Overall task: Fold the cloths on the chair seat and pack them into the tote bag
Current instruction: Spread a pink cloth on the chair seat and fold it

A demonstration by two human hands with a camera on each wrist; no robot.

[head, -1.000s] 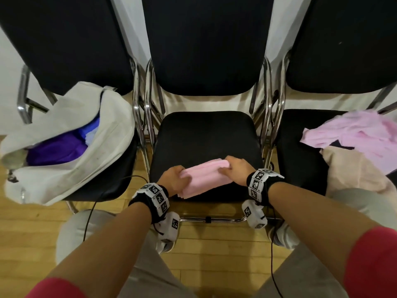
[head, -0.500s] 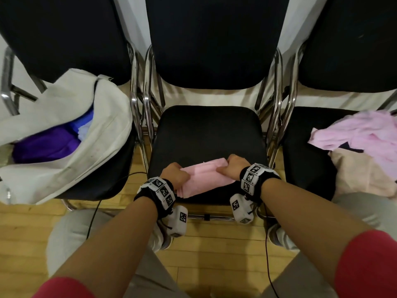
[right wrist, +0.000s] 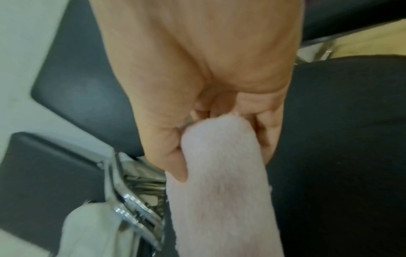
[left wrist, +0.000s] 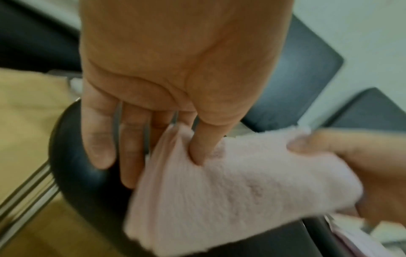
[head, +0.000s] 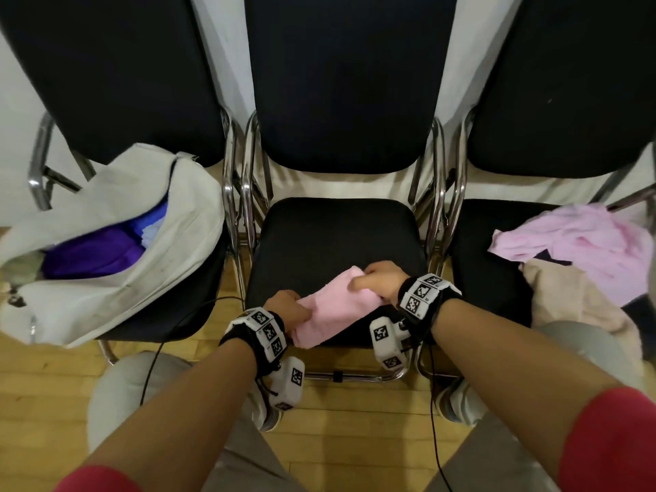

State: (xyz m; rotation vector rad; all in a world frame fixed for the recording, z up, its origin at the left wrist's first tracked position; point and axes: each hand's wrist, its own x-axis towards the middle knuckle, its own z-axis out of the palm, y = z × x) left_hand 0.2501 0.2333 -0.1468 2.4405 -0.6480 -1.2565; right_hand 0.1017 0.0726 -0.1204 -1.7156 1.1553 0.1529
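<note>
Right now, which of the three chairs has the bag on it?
The left chair: the white tote bag lies on its seat. The middle chair holds only the pink cloth in both hands; the right chair bears loose cloths.

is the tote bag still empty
No, the tote bag on the left chair already holds purple cloth and some blue cloth in its open mouth.

place: hall or meeting room | evidence: row of stacking chairs point(head: 340, 239), wooden floor point(head: 355, 420)
</note>
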